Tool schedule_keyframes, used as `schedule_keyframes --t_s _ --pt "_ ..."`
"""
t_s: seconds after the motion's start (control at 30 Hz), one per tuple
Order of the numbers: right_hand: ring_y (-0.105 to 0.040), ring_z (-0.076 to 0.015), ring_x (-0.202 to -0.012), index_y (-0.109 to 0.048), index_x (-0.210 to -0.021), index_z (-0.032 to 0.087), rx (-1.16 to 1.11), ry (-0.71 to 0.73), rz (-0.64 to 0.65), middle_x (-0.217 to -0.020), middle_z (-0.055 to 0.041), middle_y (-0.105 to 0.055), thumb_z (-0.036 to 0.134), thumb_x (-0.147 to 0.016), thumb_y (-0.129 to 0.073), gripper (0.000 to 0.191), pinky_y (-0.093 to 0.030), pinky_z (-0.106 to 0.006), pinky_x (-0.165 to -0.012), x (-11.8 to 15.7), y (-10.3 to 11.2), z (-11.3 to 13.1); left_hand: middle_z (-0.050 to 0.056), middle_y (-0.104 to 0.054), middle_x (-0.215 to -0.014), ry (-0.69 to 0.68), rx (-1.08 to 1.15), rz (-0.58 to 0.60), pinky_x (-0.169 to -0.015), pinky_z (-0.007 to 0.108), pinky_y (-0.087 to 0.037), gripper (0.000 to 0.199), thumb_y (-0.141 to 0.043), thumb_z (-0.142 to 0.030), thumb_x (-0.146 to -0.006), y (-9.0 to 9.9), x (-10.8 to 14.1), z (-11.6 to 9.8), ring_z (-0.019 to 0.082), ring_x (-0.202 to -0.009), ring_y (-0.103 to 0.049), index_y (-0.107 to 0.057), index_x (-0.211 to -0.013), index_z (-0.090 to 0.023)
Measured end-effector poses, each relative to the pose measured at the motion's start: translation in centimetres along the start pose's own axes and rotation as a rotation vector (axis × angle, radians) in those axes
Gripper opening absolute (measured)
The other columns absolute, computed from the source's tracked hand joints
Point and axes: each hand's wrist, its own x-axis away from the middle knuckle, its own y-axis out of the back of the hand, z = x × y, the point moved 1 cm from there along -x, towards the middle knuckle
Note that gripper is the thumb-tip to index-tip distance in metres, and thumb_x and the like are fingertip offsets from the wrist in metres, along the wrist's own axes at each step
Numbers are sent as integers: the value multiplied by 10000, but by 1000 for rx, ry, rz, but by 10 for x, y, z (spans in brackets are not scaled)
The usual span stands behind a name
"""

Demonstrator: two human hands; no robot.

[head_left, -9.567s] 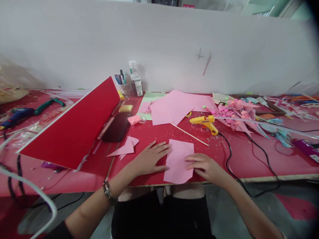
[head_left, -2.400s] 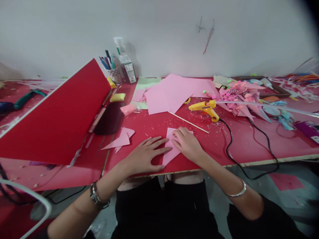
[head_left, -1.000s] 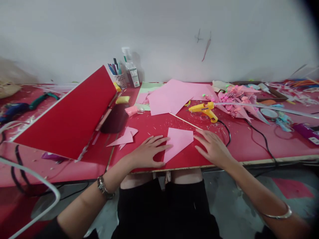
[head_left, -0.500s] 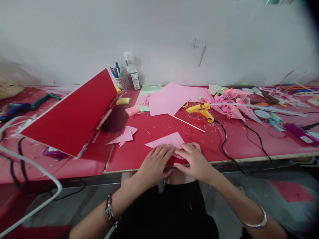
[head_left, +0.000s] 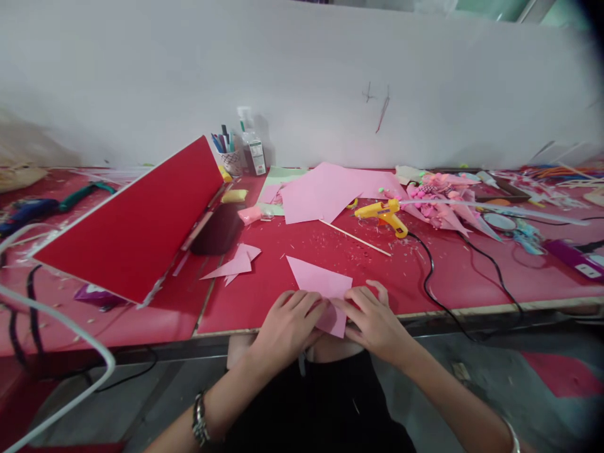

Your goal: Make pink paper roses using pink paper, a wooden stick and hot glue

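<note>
Fingers [head_left: 317, 308] of left hand [head_left: 287, 326]: bent close together, almost without gap, closed on the sheet [head_left: 317, 277] from its left side. Fingers of right hand [head_left: 372, 322]: also bent and nearly together, holding the same sheet from the right (undersides hidden, so exact pinch not possible to say). Sheet directly between and under both hands, neither hand clearly nearer. Long axis slanting: from pointed corner at far left to narrower end at near right, towards the body. This slant, in careful judgement, the main thing for any turn or crease. Near end at the edge of the worktop [head_left: 271, 280], perhaps a little over it. To the left, pink scraps [head_left: 240, 262], near but apart; beyond, stick [head_left: 356, 238], glue gun [head_left: 384, 214] and larger sheets [head_left: 321, 192]. Farther left, red board [head_left: 141, 220], tilted; farther right, pink bundle [head_left: 438, 204]. Behind all, pale wall [head_left: 283, 75] (quite plain); below, grey floor [head_left: 486, 371].
</note>
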Motion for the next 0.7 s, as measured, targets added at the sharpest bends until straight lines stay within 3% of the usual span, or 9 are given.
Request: schedule_keyframes --t_s 0.1,0.23,0.37,0.53,0.7 --pt "-420 -216 -1058 -459 -1185 233 -69 16 0 -1136 -85 -487 327 -765 -506 433 -258 -408 -935 -3 4 -6 14 -566 -1049 -82 46 -2 -815 346 -400 251 -488 -200 -802 1 4 7 183 -969 -503 -500 -1051 -221" --pt "-293 -216 -1201 -405 -1227 218 -106 117 87 -1298 -76 -374 397 -771 -473 494 -226 -419 -987 -8 9 -14 -6 -545 -1123 -170 178 15 -863 314 -378 284 -463 -157 -803 5 12 28 147 -1008 -490 -503 -1069 -247" --pt "-372 -200 -1138 -434 -1205 238 -99 146 137 -1240 -66 -436 379 -769 -477 460 -216 -432 -992 -12 7 -10 -19 -550 -1121 -122 233 10 -938 351 -319 307 -479 -144 -784 8 14 39 141 -1014 -485 -505 -1067 -259" --pt "-439 -203 -1003 -499 -1145 251 -85 135 80 -1074 -54 -517 288 -737 -539 412 -228 -437 -976 -13 3 -4 42 -558 -1062 -23 184 3 -824 357 -404 449 -606 -244 -698 5 11 32 197 -946 -483 -469 -1123 -200" --pt "-441 -200 -944 -579 -1030 238 -158 108 38 -1023 -51 -522 183 -739 -539 299 -347 -372 -869 -15 -2 -7 24 -554 -1024 -18 201 -1 -754 308 -417 370 -570 -208 -742 3 12 34 177 -897 -488 -500 -1102 -257"
